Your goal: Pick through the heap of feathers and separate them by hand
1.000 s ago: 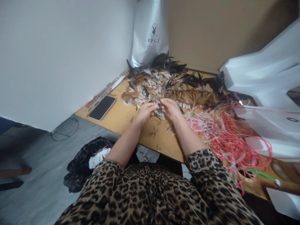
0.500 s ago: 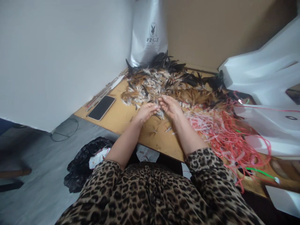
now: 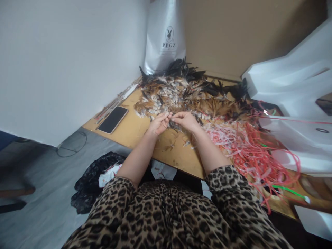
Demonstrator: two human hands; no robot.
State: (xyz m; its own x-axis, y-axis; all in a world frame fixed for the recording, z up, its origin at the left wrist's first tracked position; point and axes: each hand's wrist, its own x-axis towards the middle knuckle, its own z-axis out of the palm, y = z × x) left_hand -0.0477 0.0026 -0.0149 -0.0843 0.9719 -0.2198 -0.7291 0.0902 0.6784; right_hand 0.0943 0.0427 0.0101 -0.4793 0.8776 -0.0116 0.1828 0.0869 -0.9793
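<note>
My left hand (image 3: 158,123) and right hand (image 3: 184,120) pinch a small grey-brown feather tuft (image 3: 173,121) at the near edge of the heaped brown, black and white feathers (image 3: 186,93); most of the heap looks unsorted.

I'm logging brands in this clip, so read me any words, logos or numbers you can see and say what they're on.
"PPGZ", under a rabbit-head logo, on the tall white plastic bag against the wall.
Fine print below it: too small to read.
The black smartphone screen is dark, with no text.

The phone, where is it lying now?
In the head view, the phone lies flat on the left end of the wooden table, left of the feather pile and the left hand.
</note>
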